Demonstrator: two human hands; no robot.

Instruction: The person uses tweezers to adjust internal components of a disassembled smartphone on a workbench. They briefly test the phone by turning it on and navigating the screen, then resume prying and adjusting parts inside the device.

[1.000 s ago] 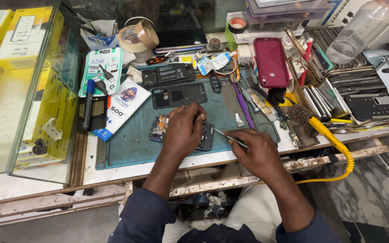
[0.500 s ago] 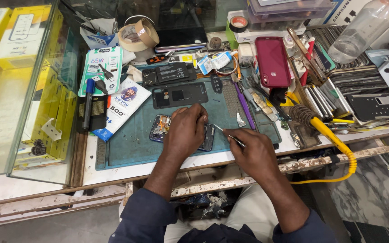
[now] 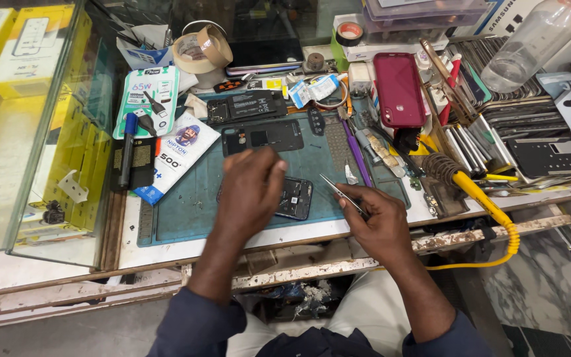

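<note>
Cluttered repair bench, green mat (image 3: 186, 205) — opened phone (image 3: 297, 197), tweezers (image 3: 340, 192), glass case (image 3: 28, 125)

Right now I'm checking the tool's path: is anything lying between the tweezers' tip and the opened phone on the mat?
Nothing visible does. The right hand holds the tweezers with the tip just right of the phone, only bare mat between. The left hand covers the phone's left part.

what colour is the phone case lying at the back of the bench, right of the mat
Dark red, almost maroon. The phone case shows clearly in the head view.
</note>
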